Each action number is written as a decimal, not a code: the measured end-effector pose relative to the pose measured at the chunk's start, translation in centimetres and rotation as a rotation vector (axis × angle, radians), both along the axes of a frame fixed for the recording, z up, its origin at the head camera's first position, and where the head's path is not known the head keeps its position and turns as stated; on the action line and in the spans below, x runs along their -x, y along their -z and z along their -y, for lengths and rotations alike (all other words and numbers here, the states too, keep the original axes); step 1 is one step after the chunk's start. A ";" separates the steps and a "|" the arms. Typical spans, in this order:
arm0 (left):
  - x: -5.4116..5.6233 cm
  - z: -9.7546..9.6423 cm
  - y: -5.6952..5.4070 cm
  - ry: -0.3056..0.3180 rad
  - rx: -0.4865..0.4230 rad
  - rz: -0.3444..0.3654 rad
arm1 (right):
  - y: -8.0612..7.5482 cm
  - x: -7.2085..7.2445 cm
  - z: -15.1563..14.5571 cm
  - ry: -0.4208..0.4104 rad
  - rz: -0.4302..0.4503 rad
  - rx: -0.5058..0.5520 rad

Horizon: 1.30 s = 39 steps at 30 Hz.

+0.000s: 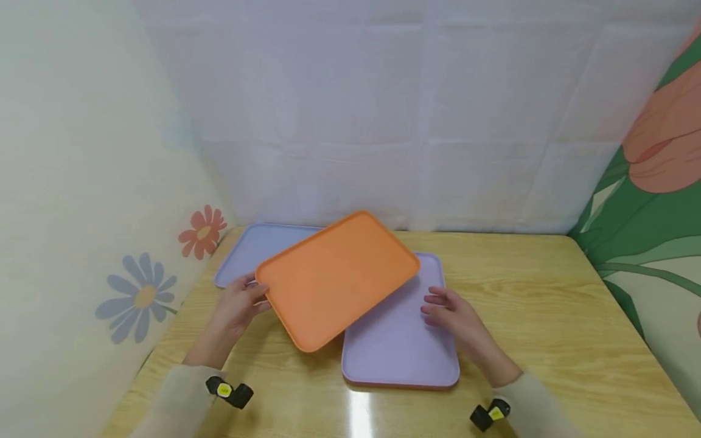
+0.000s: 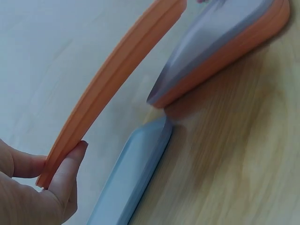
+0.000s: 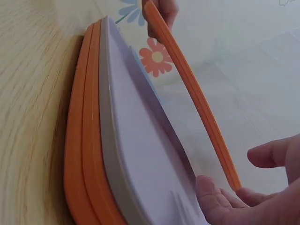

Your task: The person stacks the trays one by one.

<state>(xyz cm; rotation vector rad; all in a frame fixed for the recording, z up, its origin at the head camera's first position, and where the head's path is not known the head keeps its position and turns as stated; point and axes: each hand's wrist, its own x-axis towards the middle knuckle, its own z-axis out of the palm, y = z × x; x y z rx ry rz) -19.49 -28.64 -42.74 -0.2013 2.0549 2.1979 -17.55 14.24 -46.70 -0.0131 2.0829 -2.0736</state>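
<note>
An orange tray (image 1: 336,280) is held up at a tilt by my left hand (image 1: 238,304), which pinches its left edge between thumb and fingers. In the left wrist view the thumb and fingers (image 2: 65,176) grip the rim from both sides. Below the raised tray, a lavender tray (image 1: 402,347) tops a stack, with orange trays (image 3: 82,140) under it in the right wrist view. My right hand (image 1: 451,313) hovers over the right side of this stack, fingers loosely bent and holding nothing. Behind the orange tray, a pale blue tray (image 1: 263,246) lies partly hidden.
The wooden table (image 1: 526,304) meets a white cloth (image 1: 350,109) hung along its back edge. A wall with painted flowers (image 1: 145,297) borders the left side, and another with large painted tulips (image 1: 665,134) stands on the right.
</note>
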 end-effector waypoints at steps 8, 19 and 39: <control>-0.5 -3.0 0.2 -0.058 -0.067 0.006 | 0.1 0.7 1.6 0.093 0.086 0.234; -0.6 -6.5 1.1 -0.060 -0.160 0.004 | 0.0 1.3 2.4 0.198 0.127 0.482; -1.7 -9.7 2.5 0.054 -0.151 -0.041 | 0.0 2.4 0.5 0.227 0.193 0.546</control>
